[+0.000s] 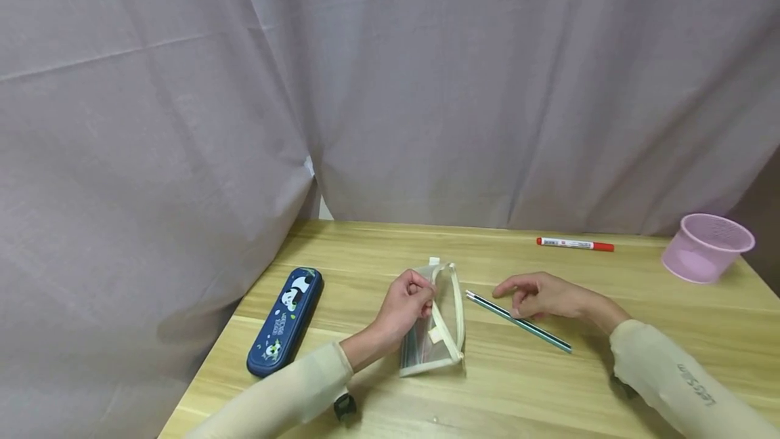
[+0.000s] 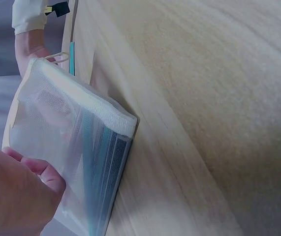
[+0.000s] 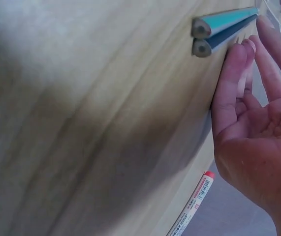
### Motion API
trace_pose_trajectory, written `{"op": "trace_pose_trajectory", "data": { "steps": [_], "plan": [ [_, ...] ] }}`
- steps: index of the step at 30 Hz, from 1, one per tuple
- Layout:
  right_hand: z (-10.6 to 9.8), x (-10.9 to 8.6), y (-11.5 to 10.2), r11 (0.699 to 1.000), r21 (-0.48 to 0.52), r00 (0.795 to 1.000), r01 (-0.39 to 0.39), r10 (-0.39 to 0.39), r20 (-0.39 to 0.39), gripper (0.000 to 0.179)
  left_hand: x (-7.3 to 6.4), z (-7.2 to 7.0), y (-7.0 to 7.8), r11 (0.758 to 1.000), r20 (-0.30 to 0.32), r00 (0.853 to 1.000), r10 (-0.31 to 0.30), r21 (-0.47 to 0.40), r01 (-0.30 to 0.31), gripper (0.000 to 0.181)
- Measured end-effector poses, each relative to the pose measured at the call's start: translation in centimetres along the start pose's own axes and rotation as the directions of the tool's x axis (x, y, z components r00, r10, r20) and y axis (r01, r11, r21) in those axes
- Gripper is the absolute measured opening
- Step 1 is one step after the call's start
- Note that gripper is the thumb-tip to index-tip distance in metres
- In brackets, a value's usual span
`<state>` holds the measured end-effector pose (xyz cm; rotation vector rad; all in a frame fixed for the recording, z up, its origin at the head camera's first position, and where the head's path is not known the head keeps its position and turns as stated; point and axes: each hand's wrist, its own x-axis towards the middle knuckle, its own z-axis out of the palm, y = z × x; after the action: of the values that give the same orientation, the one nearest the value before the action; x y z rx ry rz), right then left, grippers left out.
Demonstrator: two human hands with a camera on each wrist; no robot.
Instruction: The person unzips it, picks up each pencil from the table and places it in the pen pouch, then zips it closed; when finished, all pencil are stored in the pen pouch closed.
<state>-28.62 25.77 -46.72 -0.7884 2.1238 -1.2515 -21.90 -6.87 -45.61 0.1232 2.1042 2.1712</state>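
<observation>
My left hand point(image 1: 403, 307) pinches the pale zippered edge of a see-through mesh pencil pouch point(image 1: 447, 297), whose mouth gapes on the right. Inside the pouch, blue-green and dark sticks show through the mesh in the left wrist view; the pouch wall point(image 2: 42, 113) partly blurs them. Two pencils point(image 1: 548, 336), one teal and one dark, lie side by side on the table right of the pouch. Over them hovers my right hand point(image 1: 551, 295), fingers loosely bent and thumb close to the shafts. In the right wrist view the pencils' unsharpened ends point(image 3: 202, 37) stick out beyond the fingers.
A navy pencil case point(image 1: 283, 324) with panda pictures lies at the left. Toward the back lies a red-capped white marker point(image 1: 573, 244). A pink mesh basket point(image 1: 701, 256) stands at the far right, and a grey curtain point(image 1: 426, 87) hangs behind the wooden table point(image 1: 506, 398).
</observation>
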Motion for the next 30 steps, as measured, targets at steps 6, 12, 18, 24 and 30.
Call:
{"op": "trace_pose_trajectory", "data": {
  "steps": [6,12,18,24,30],
  "plan": [
    [0.6,0.5,-0.1,0.999,0.011,0.999,-0.03,0.03,-0.027,0.042,-0.3,-0.7,0.1,1.0,-0.015,1.0,0.009,0.011,-0.009,0.007],
    [0.8,0.3,0.2,0.999,0.027,0.998,-0.03,0.032,-0.054,0.04,-0.3,-0.6,0.0,1.0,0.0,1.0,0.013,0.008,-0.013,0.008],
    [1.8,-0.2,-0.7,0.997,-0.04,0.982,-0.069,0.06,-0.179,0.041,-0.2,-0.2,0.2,1.0,0.007,1.0,0.011,0.007,-0.011,0.008],
    [3.2,-0.1,-2.4,0.937,-0.294,0.931,-0.19,0.077,-0.356,0.034,-0.3,0.0,0.4,1.0,0.008,1.0,-0.003,0.001,0.002,0.008],
    [3.3,0.0,-3.0,0.829,-0.496,0.915,-0.258,0.045,-0.4,0.03,-0.3,0.0,0.2,1.0,0.004,1.0,-0.015,-0.011,0.015,0.01]
  ]
}}
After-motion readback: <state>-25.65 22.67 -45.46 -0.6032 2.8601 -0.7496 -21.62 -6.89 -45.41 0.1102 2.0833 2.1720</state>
